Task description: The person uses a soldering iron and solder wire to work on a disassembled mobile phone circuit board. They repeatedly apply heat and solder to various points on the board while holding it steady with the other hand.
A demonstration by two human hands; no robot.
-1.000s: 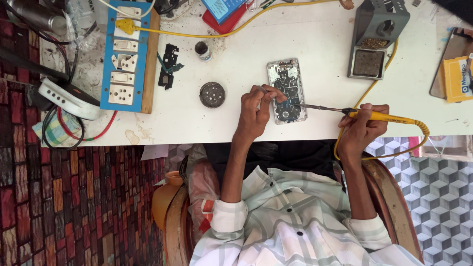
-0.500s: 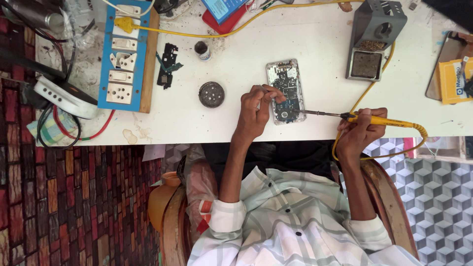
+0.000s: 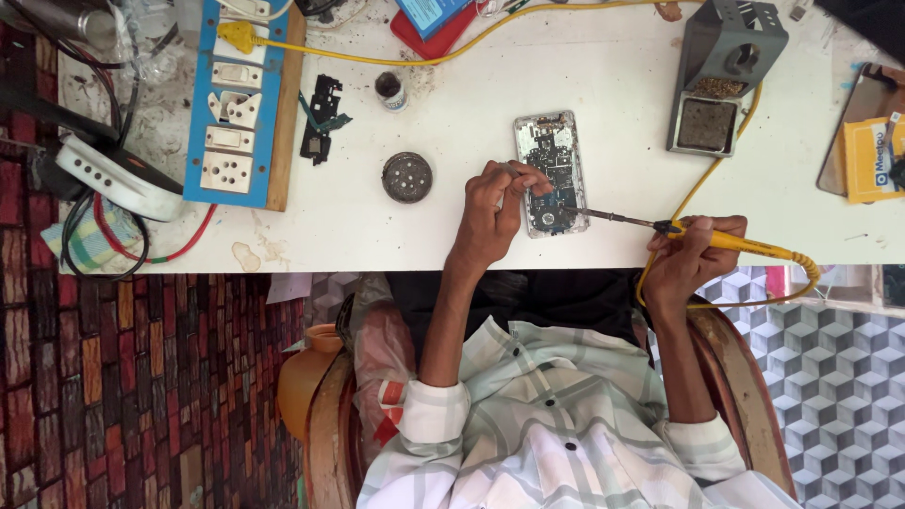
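White worktop fills the upper frame; at its centre an opened phone with bare circuit board (image 3: 551,172) lies under the left hand (image 3: 492,212), fingertips pinched together on it. The right hand (image 3: 691,256) grips a yellow-handled soldering iron (image 3: 726,240); touch its tip briefly and steadily. A yellow rectangular packet (image 3: 872,158) sits upper right.
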